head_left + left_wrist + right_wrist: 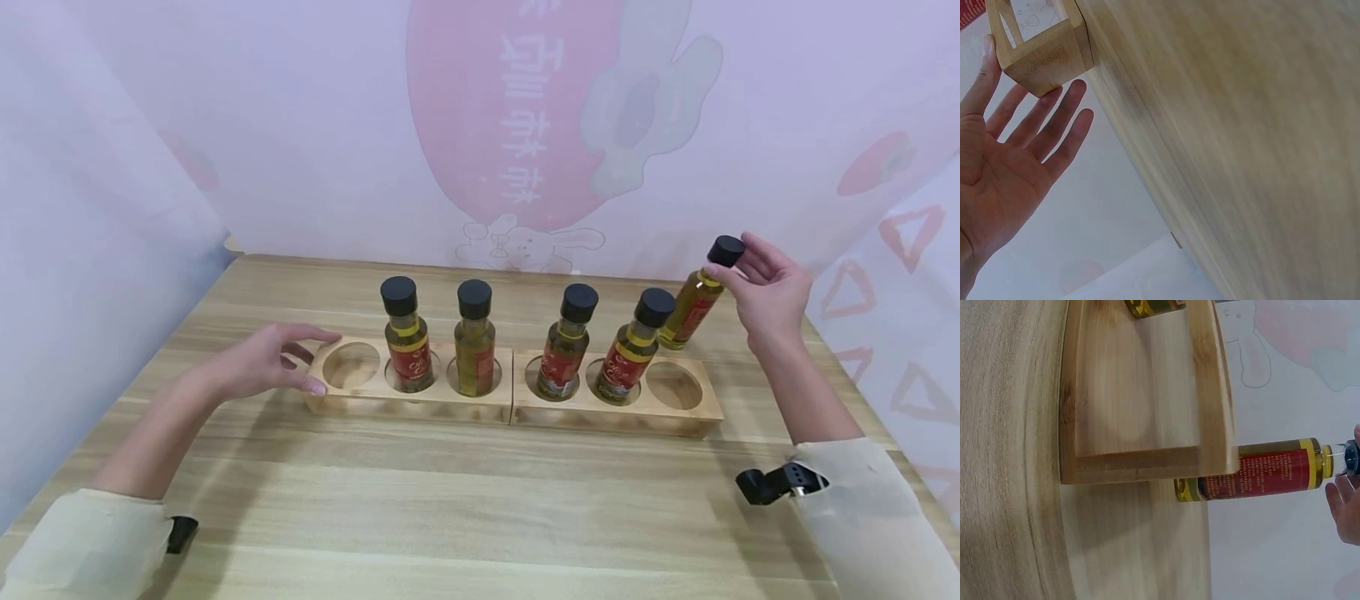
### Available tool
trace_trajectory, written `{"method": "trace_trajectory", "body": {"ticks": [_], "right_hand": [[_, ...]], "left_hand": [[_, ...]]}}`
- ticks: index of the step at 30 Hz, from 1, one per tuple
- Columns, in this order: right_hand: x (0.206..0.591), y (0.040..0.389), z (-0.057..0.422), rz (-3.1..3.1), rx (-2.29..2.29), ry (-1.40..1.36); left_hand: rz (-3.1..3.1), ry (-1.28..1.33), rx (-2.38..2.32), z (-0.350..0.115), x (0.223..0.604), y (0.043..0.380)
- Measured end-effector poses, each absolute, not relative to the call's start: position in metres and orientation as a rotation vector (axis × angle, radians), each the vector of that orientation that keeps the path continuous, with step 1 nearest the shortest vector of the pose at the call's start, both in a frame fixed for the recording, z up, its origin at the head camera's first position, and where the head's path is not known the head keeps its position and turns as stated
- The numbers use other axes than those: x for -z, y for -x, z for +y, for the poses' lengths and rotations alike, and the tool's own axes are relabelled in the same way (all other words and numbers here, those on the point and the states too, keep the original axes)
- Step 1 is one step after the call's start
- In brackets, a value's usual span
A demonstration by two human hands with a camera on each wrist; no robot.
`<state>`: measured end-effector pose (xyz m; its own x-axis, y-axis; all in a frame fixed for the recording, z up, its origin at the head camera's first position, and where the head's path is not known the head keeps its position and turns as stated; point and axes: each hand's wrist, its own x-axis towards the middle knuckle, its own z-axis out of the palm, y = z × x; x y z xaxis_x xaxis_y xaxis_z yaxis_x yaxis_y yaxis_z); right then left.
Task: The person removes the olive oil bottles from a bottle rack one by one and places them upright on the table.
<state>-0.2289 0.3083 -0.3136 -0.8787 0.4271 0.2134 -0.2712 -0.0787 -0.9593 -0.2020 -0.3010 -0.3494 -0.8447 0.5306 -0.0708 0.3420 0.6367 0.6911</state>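
My right hand [776, 296] holds a glass oil bottle [692, 310] by its black cap, pinched between thumb and fingers. The bottle is tilted, behind the right end of a wooden bottle rack [615, 418]; whether its base touches the table I cannot tell. In the right wrist view its red label [1260, 475] shows. My left hand [258, 358] touches the left end of a second wooden rack [408, 406], thumb at the front corner, forefinger at the back one. Its fingers [1063, 119] look spread and fairly straight in the left wrist view.
Two bottles [409, 354] [475, 350] stand in the left rack and two more [564, 354] [628, 358] in the right one, all black-capped. The racks abut end to end on a wood-grain table [450, 517]. A printed curtain [315, 150] hangs behind.
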Motion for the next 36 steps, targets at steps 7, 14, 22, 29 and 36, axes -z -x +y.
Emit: {"method": "trace_trajectory", "body": {"ticks": [7, 14, 22, 29, 36], "right_hand": [[0.297, 0.22, 0.306, -1.87, -1.801, 0.224], [0.289, 0.208, 0.293, -1.786, -1.635, -0.074], [0.283, 0.191, 0.276, -1.742, -1.613, -0.435], [0.283, 0.183, 0.265, -1.763, -1.652, -0.668], [0.288, 0.178, 0.264, -2.017, -1.718, -0.91]], "left_hand": [[2.593, -0.713, -1.02, -0.301, 0.349, 0.202], [2.598, -0.717, -1.012, -0.301, 0.35, 0.202], [2.596, -0.72, -1.02, -0.302, 0.351, 0.203], [2.595, -0.718, -1.018, -0.302, 0.35, 0.202], [2.594, -0.728, -1.022, -0.302, 0.35, 0.203]]}}
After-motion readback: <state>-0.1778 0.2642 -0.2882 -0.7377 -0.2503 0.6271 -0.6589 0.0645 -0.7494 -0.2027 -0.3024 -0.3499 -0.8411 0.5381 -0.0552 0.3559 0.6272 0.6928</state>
